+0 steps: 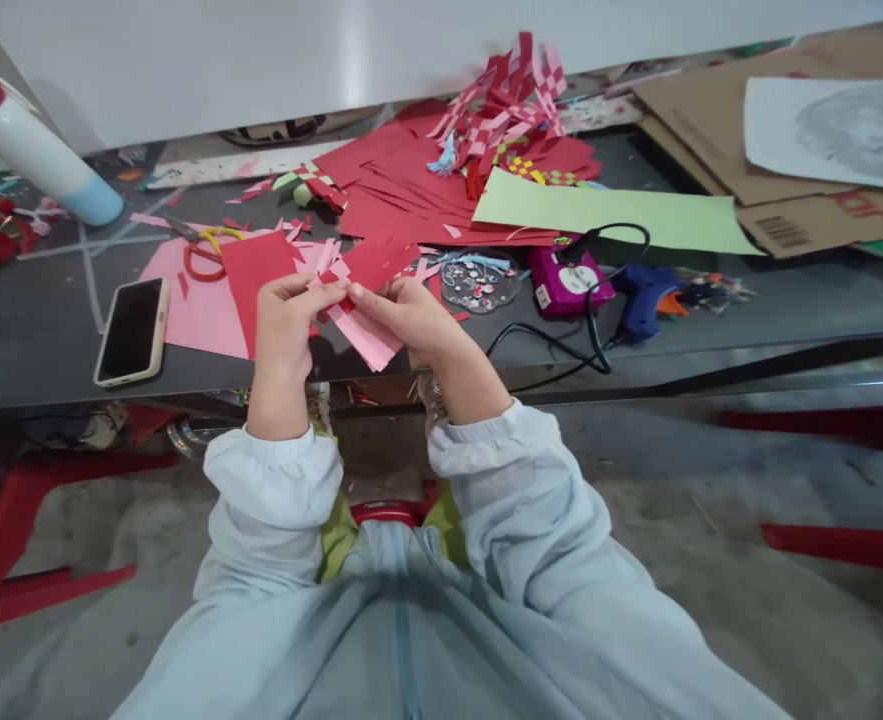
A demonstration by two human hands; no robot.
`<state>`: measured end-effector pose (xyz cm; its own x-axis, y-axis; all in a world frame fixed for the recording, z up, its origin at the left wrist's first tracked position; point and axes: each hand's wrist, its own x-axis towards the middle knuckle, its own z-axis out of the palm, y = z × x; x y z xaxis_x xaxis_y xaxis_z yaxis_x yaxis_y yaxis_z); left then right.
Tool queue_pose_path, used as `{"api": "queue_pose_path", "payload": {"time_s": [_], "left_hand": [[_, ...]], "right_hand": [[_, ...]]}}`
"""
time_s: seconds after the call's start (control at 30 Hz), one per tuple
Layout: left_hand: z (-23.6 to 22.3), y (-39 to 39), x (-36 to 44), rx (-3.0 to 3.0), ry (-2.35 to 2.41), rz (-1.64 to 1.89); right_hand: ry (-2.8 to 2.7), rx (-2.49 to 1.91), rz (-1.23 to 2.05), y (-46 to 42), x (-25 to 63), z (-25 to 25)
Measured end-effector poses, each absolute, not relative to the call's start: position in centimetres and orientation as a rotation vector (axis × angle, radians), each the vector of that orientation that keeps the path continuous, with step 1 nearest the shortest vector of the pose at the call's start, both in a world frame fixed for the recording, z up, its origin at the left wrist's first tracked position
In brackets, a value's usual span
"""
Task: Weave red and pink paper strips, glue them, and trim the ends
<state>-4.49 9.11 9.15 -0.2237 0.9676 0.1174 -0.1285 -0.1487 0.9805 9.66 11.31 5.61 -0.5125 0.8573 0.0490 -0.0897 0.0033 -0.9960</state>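
Both hands meet over the table's front edge on a bundle of red and pink paper strips (366, 338). My left hand (288, 310) pinches its left side between thumb and fingers. From the right, my right hand (418, 315) grips the same strips, its thumb close to the left one. Pink ends hang down toward me, while a red part points away. Just left of my hands lie a red paper sheet (257, 275) and a pink sheet (201, 325), with red-and-yellow-handled scissors (207, 255) on the pink one.
A phone (133, 332) lies at left, behind it a white-blue bottle (43, 140). Red sheets (403, 190) and woven checkered strips (512, 100) are piled at the back. Rightward are a clear tray (478, 285), purple box (568, 280), blue glue gun (643, 300), green paper (606, 215) and cardboard (711, 120).
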Motion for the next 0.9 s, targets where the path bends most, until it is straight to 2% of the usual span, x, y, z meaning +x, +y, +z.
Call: {"api": "queue_pose_path", "payload": {"time_s": [0.17,0.9], "left_hand": [[8.9,9.2,-4.5,1.12,1.206,1.552],[9.7,9.4,-5.7,0.907,1.224,1.848]], "right_hand": [[-1.481,-0.8,1.56,10.9,9.9,6.1],[-1.513,-0.779,1.769,11.4,10.7,6.7]]}}
